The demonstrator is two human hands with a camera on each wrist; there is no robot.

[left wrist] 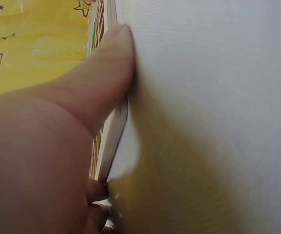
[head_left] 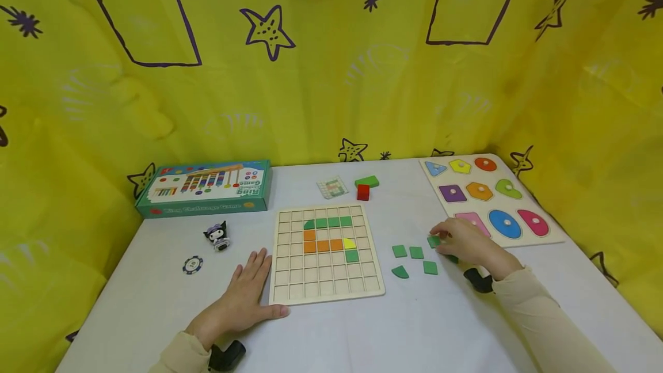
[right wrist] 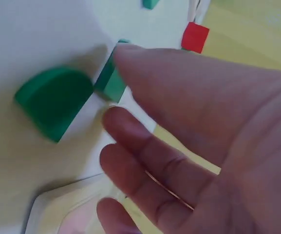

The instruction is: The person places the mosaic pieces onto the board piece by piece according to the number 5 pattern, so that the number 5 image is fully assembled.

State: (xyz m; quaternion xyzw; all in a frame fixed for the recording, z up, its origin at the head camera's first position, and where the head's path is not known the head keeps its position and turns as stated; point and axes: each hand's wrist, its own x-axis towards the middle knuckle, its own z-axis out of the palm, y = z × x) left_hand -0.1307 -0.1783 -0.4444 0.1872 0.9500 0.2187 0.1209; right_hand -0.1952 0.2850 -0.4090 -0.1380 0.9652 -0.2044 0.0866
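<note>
A wooden grid board (head_left: 325,281) lies in the middle of the white table (head_left: 414,327), with green, orange and one yellow tile (head_left: 349,243) set in it. My left hand (head_left: 247,289) rests flat on the table beside the board. Its thumb (left wrist: 106,73) presses against the board's front edge (left wrist: 113,131). My right hand (head_left: 460,240) hovers over loose green tiles to the right of the board. The thumb (right wrist: 130,58) touches a green square tile (right wrist: 110,83), while the other fingers stay loosely extended. A green quarter-round tile (right wrist: 52,100) lies right beside it.
Several more green tiles (head_left: 416,252) lie between the board and my right hand. A shape puzzle tray (head_left: 553,239) sits at the right; a green game box (head_left: 204,189), a small figurine (head_left: 217,236) and a chip (head_left: 192,265) sit left. A red block (head_left: 363,191) stands behind the board.
</note>
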